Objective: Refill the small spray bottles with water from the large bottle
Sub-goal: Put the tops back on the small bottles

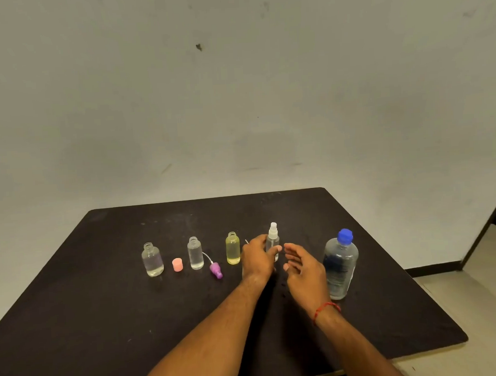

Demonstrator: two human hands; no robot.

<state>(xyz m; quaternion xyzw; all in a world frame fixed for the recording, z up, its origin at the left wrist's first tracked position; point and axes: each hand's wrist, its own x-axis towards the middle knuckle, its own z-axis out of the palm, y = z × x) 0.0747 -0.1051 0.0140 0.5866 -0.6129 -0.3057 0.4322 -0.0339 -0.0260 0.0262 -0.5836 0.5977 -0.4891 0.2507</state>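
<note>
Middle of the table point(103, 313) is one packed row: clear bottle point(152, 260), pink cap point(177, 264), second clear bottle point(195, 253), purple sprayer point(216, 270), yellow bottle point(232, 248), so gaps are tight, with the cap and sprayer lying right in two of them. The left hand point(257, 260) gripping the spray bottle point(273, 238) and the loose right hand point(301, 266) just beside it fill the stretch between the yellow bottle and the big bottle point(341, 265). Plenty of bare tabletop in front of the row on the left, behind it to the far edge, and right of the big bottle.

Three open small bottles point(196, 253) and a sprayer-topped bottle point(273, 241) stand upright left of the blue-capped large bottle point(341, 266).
</note>
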